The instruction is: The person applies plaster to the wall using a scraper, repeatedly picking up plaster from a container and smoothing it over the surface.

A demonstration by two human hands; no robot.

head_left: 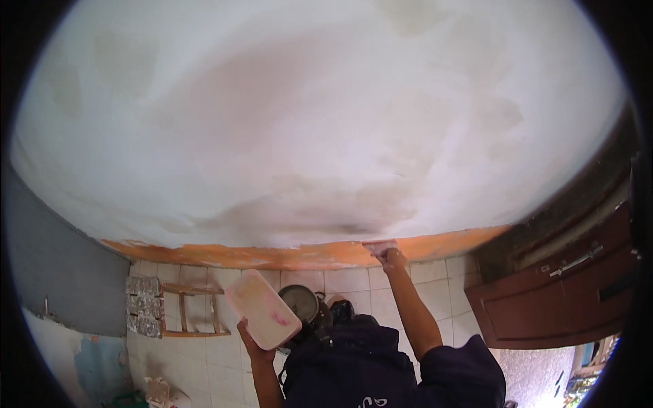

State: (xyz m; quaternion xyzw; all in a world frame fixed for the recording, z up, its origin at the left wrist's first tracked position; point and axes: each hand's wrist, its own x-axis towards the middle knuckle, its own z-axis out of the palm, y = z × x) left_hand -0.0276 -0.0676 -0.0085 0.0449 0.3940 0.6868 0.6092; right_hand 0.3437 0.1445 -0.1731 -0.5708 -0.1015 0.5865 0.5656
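My left hand (256, 341) grips a shallow pinkish-white plastic tub (235, 299) by its near left side; pale residue and a pink smear show inside. My right arm reaches forward to the foot of the wall. There my right hand (394, 260) is closed around a flat, wide-bladed scraper (378, 245), whose edge lies against the wall; its handle is mostly hidden by the fingers. The wall (306, 149) is white with damp-looking grey-beige patches. Along its bottom runs an orange painted strip (286, 256) with a ragged upper edge and whitish smears.
On the tiled floor (347, 280), a round metal pot (298, 302) stands close to my body beside the tub. A paint-spattered wooden stepladder (183, 306) is at the left. A brown door (551, 285) stands at the right, and a grey panel (68, 245) borders the left side.
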